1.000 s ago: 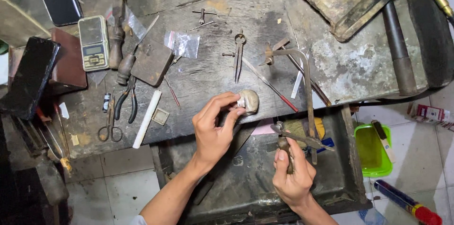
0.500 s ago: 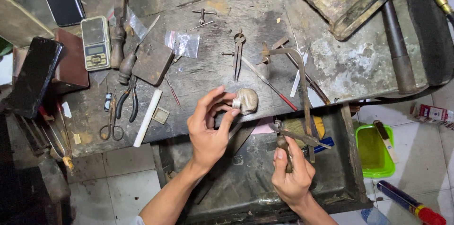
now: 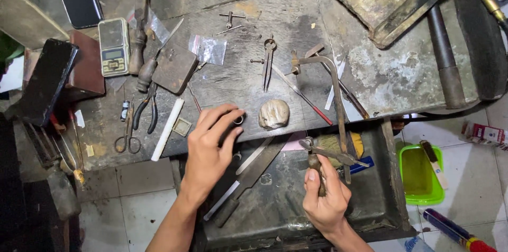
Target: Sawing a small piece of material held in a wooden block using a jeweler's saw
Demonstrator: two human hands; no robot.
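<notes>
Left hand at the surface edge, fingers pinched round a small ring just beside a pale lump; right hand below, over the tray, fist closed on a saw frame handle.

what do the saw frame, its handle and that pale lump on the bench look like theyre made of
Saw frame: looks like bare metal, dull grey-brown and tarnished, thin bent bar. Its handle, gripped by the right hand: probably wood, dark and worn, mostly hidden by fingers. Pale lump beside the left hand: matte, cream, dented surface, possibly wax or putty; cannot tell for sure.
</notes>
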